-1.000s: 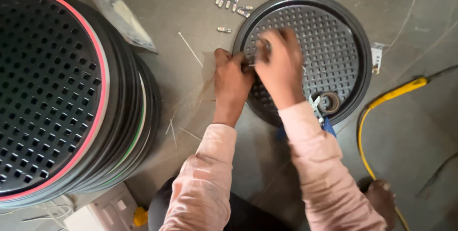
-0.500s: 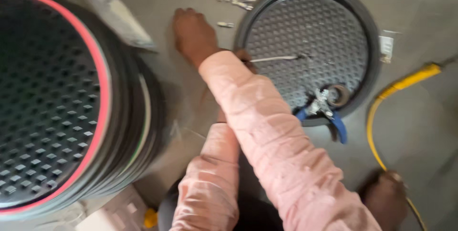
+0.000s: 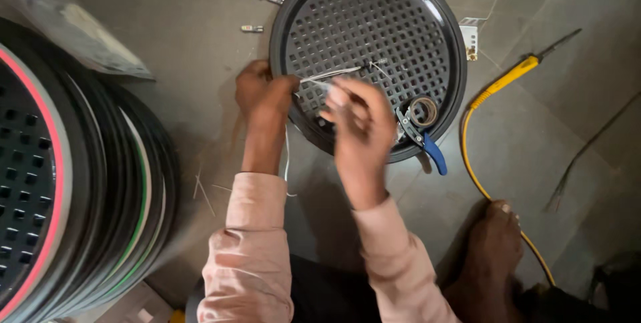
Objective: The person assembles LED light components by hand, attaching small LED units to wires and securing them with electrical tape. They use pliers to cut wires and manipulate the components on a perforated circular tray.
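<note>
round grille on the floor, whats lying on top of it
On the grille lie a tape roll, blue-handled pliers and a thin white wire pinched by the left hand and right hand. The hands cover its near-left part.

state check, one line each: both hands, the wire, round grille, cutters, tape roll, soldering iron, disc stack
left hand: pinching the white wire at the grille's edge
right hand: blurred, grip closed on the wire
round grille: flat on the floor
blue-handled cutters: lying on the grille, unheld
tape roll: flat by the cutters
yellow soldering iron: on the floor, unheld
disc stack: leaning in a row
</note>
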